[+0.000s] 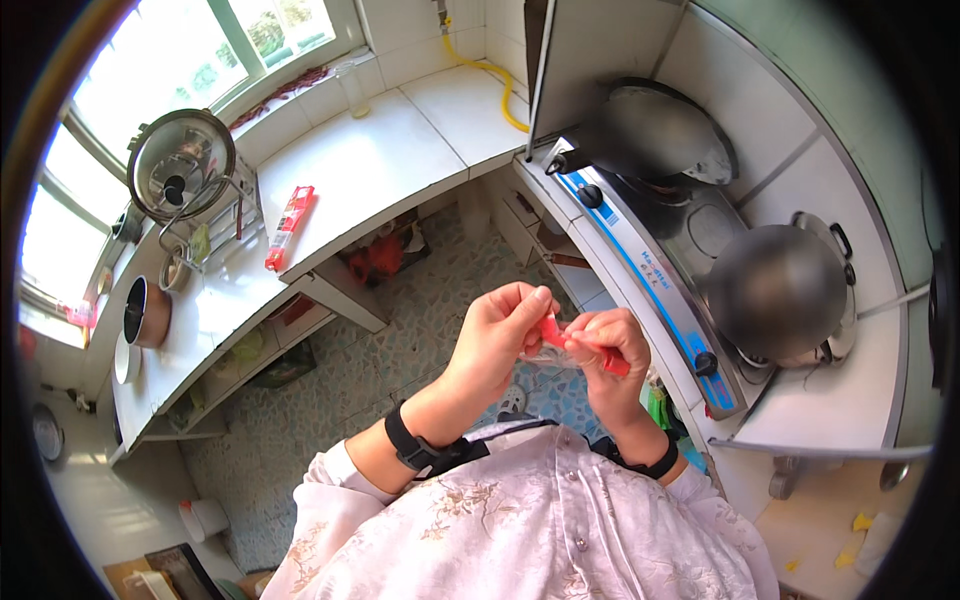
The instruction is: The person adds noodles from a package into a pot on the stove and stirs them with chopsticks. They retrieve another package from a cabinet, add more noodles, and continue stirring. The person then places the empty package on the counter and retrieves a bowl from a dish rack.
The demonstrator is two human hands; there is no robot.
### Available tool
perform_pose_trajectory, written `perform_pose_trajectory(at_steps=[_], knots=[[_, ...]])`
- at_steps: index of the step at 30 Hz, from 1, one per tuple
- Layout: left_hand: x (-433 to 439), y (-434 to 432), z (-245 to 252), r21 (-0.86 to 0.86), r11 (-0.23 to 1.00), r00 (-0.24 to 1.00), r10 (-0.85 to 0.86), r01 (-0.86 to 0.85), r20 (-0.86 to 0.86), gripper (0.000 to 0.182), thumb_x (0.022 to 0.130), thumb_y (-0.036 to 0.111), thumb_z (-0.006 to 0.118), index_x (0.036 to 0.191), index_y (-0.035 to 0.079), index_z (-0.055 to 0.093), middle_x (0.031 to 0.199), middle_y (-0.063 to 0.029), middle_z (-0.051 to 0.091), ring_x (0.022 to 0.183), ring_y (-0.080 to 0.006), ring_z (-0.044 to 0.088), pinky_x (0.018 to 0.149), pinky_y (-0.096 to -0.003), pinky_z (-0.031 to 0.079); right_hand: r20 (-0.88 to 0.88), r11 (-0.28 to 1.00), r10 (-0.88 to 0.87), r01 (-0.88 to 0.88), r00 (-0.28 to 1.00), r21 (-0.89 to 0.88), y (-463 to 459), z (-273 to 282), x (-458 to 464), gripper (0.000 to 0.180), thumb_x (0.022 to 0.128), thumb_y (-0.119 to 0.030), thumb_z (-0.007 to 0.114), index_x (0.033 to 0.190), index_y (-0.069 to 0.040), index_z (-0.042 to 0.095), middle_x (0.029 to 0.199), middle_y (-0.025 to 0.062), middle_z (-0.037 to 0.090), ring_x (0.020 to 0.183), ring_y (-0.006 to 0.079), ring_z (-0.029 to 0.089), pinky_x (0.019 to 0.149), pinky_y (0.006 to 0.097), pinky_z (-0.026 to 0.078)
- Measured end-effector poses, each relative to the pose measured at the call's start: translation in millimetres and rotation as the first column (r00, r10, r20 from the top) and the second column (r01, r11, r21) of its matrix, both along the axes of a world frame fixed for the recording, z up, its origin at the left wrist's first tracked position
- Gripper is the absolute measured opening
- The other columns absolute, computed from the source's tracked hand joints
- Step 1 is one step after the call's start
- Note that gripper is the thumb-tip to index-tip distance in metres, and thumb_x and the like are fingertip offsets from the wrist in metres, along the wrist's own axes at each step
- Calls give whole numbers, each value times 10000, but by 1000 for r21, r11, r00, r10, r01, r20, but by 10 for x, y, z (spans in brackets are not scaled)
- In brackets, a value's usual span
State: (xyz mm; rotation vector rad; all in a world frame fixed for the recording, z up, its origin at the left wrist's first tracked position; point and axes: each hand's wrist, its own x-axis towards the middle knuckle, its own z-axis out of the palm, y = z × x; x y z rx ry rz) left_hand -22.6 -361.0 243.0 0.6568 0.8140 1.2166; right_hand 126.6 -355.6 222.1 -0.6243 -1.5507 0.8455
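Note:
Before my chest, both hands grip a red and clear plastic packet (552,333). Its red end is pinched between the thumb and fingers of my left hand (491,334). Close beside it, my right hand (613,351) holds another part of the red strip, whose end sticks out past the fingers. Clear film hangs below, partly behind the hands, so its contents cannot be made out. A long red packet (290,227) with a see-through middle lies on the white tiled counter (360,161), well out of reach of the hands' present position.
On the right, a two-burner gas stove (652,281) bears a wok (652,135) and a round pot (780,292), both blurred. A glass lid (180,165) leans on a wire rack at left, near a saucepan (148,311) and white bowl (127,358). A yellow hose (487,67) crosses the far counter.

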Motion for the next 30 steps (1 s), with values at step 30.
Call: perform_pose_trajectory(at_steps=[30], knots=[[-2011, 2899, -584, 283, 906, 874, 393, -314, -286, 142, 871, 170, 550, 939, 46, 555, 688, -11, 535, 586, -77, 478, 516, -216, 396, -580, 894, -37, -233, 813, -383, 1369, -119, -642, 229, 807, -139, 624, 991, -70, 506, 950, 67, 570, 966, 257, 544, 931, 473, 385]])
